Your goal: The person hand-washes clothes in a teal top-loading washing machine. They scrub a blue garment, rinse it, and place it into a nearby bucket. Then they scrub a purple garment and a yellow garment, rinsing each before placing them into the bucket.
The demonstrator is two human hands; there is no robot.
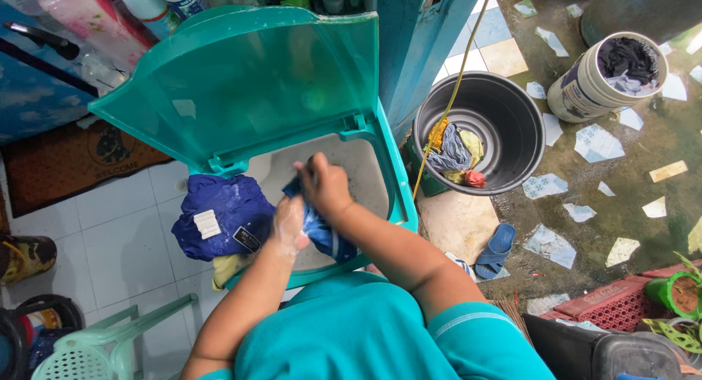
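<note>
raised lid (241,80) blocks behind, tub opening (358,175) free rightward

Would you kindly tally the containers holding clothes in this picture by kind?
Teal plastic washing tub with raised lid: 1
Round dark grey plastic basin: 1
White cylindrical bucket: 1
Total: 3

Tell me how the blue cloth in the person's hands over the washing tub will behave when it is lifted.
The blue cloth is bunched between the left hand and the right hand, so it is probably floppy and will droop. The left hand looks soapy, so the cloth is likely wet, heavy for its size and a little slippery. It seems unlikely to break or roll.
</note>
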